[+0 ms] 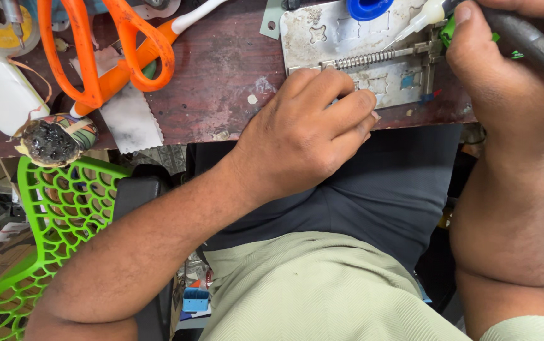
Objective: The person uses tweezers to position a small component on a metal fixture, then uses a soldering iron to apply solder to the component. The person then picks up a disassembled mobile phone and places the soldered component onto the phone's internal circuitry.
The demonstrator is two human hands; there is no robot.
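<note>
Head view: your left hand rests curled, fingertips pressing the metal fixture plate at the workbench edge — gripping nothing. Your right hand is closed around a grey tool handle over the plate's spring clamp. Orange scissors lie well left — green chair below.

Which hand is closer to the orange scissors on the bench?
Left. The left hand rests on the metal jig plate, right of the orange scissors; the right hand is farther right, gripping a grey-handled tool.
</note>
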